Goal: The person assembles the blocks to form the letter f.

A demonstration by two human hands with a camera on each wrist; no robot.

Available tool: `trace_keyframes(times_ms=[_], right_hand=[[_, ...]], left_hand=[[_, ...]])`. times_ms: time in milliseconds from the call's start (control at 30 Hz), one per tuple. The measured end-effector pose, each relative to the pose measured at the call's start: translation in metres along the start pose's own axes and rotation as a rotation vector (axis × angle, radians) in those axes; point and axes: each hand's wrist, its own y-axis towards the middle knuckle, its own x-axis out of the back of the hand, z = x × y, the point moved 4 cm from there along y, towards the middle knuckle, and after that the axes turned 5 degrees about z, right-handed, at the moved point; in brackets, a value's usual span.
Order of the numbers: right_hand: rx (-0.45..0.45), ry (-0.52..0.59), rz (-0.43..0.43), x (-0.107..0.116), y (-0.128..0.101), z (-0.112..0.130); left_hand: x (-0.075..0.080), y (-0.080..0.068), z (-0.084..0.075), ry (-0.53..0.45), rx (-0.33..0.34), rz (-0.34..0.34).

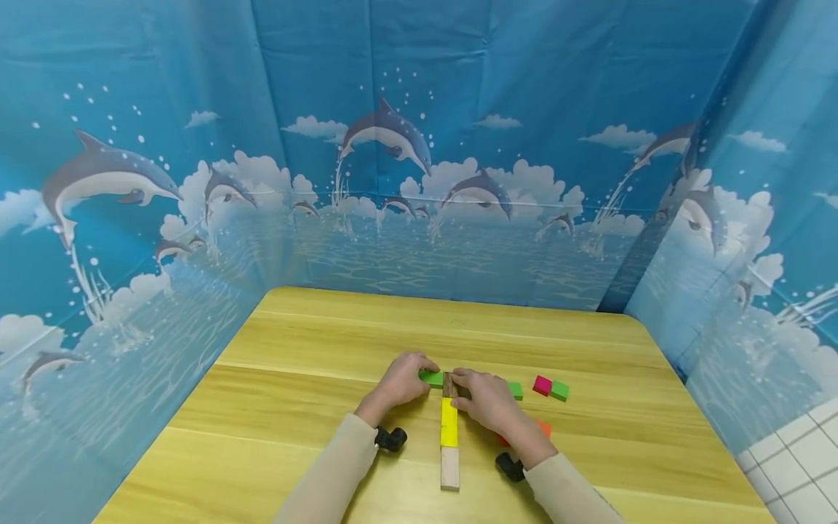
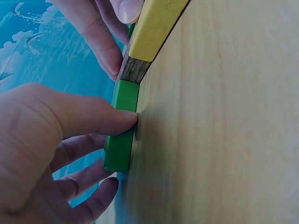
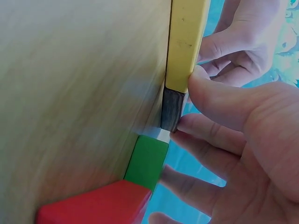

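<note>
My left hand pinches a green block between thumb and fingers. That block's end meets a dark brown wooden block. Below the brown one, a yellow block and a pale wooden block continue in a straight line toward me. On the other side is my right hand. Its thumb presses the side of the yellow block near the joint, while its index finger touches the brown block's far end. Just past the right fingers lies a second green block, apart from the brown one.
An orange-red block lies partly under my right wrist. Farther right, a pink block and another green block sit side by side. The wooden table reaches back to a dolphin-print curtain.
</note>
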Motion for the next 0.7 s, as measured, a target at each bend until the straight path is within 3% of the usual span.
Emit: trace_keyframes(times_ms=[700], right_hand=[[0.001,0.055,-0.005,-0.0011,0.0009,-0.0048]], left_hand=[[0.0004,-0.0039,-0.0077,0.005,0.007,-0.013]])
